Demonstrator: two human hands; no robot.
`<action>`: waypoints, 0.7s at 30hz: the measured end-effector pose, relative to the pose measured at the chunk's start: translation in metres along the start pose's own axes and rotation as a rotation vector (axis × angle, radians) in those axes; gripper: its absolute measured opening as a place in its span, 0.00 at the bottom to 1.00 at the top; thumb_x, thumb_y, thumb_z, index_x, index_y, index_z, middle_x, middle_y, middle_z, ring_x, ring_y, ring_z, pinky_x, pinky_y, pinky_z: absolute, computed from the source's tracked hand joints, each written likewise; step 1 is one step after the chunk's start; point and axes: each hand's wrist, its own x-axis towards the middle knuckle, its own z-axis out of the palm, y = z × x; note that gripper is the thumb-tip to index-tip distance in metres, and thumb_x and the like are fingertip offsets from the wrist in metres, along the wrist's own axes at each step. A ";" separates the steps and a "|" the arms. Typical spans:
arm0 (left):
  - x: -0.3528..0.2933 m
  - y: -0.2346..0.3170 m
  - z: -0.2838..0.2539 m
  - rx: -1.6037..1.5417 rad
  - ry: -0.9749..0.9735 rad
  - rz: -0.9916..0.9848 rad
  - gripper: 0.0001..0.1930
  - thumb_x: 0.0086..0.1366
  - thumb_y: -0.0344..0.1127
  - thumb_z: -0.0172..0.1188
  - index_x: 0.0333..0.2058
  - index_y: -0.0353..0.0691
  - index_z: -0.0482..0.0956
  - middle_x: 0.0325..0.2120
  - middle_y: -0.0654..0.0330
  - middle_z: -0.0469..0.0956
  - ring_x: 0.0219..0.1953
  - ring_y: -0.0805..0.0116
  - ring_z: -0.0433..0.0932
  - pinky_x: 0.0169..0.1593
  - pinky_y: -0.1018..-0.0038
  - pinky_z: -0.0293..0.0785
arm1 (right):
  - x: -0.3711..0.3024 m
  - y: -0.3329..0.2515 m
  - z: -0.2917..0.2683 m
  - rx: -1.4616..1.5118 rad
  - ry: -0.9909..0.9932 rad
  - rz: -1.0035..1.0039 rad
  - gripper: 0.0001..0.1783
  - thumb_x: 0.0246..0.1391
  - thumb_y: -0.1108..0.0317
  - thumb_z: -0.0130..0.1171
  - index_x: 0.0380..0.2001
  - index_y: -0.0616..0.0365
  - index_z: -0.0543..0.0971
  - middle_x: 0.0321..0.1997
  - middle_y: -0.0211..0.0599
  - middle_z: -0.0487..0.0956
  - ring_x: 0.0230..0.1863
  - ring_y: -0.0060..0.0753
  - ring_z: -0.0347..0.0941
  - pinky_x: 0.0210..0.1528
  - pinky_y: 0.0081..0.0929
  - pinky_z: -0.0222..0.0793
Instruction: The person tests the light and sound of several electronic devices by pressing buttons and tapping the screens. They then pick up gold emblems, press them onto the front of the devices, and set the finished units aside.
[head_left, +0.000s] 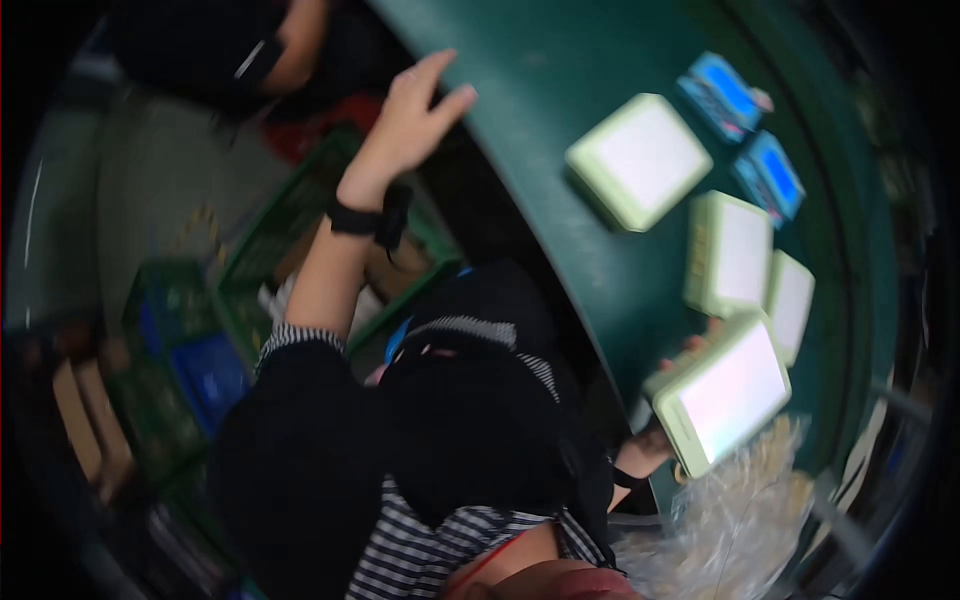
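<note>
My left hand (405,120) hovers by the edge of the green table (520,90), thumb and forefinger apart and nothing in it. Held in my right hand (652,450) is a boxy pale-green plastic case (725,395) with a white face, tilted above the table; the case covers most of the fingers. Beyond it lie similar cases: one alone (645,160), one (735,255) close to the held case, and another (790,305) partly behind. What the cases contain does not show.
Two small blue items with bright blue panels (735,98) lie at the table's far side. A clear plastic bag (745,500) of tan pieces is near my right hand. Green crates (240,250) and a blue bin (210,375) stand left. Another person's arm (300,45) shows upper left.
</note>
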 end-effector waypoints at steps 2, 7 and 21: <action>-0.047 -0.073 -0.035 0.197 0.162 -0.270 0.34 0.65 0.55 0.55 0.61 0.36 0.67 0.56 0.43 0.72 0.60 0.45 0.67 0.63 0.59 0.63 | -0.005 -0.021 -0.019 0.068 0.024 0.182 0.45 0.63 0.46 0.49 0.72 0.56 0.44 0.69 0.61 0.51 0.65 0.62 0.57 0.61 0.73 0.58; -0.258 -0.250 -0.038 0.368 0.033 -1.025 0.43 0.58 0.61 0.60 0.62 0.34 0.65 0.58 0.41 0.70 0.62 0.43 0.66 0.65 0.59 0.60 | -0.004 -0.020 -0.022 -0.020 0.054 0.371 0.47 0.62 0.47 0.48 0.71 0.66 0.41 0.64 0.62 0.56 0.66 0.58 0.56 0.66 0.66 0.55; -0.417 -0.340 0.077 0.388 -0.088 -2.029 0.76 0.33 0.75 0.69 0.71 0.53 0.26 0.71 0.42 0.28 0.70 0.30 0.42 0.66 0.43 0.53 | -0.054 0.012 -0.014 -0.845 0.309 -0.003 0.53 0.56 0.46 0.56 0.71 0.63 0.41 0.69 0.61 0.52 0.66 0.52 0.56 0.65 0.60 0.58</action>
